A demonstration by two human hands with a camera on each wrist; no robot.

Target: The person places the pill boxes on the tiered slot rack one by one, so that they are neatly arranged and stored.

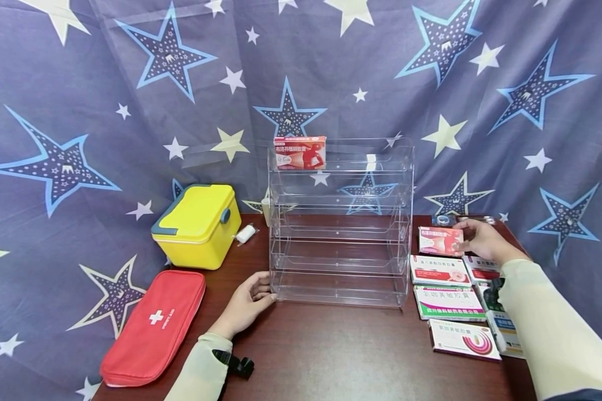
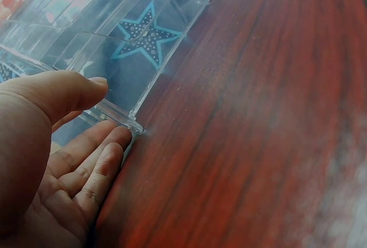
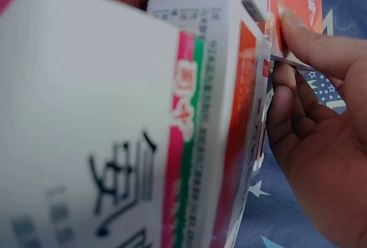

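Observation:
In the head view my right hand [image 1: 483,240] pinches a red-and-white medicine box [image 1: 437,240] by its right end, at the back of the boxes on the right. The right wrist view shows the thumb on the face of this red box [image 3: 295,2], with fingers beneath its edge. My left hand [image 1: 248,301] touches the lower left corner of a clear tiered display rack [image 1: 338,295]. Its fingers [image 2: 106,156] lie against the outside of that corner, loosely bent. A similar red medicine box [image 1: 299,153] stands on the rack's top tier, at the left.
More medicine boxes, including a white-and-green one [image 1: 449,303] and a white one with pink rings [image 1: 465,340], lie on the right. A yellow lidded box [image 1: 195,223], a red first-aid pouch [image 1: 153,328] and a small white wrapped roll [image 1: 246,234] are on the left. A starry curtain hangs behind.

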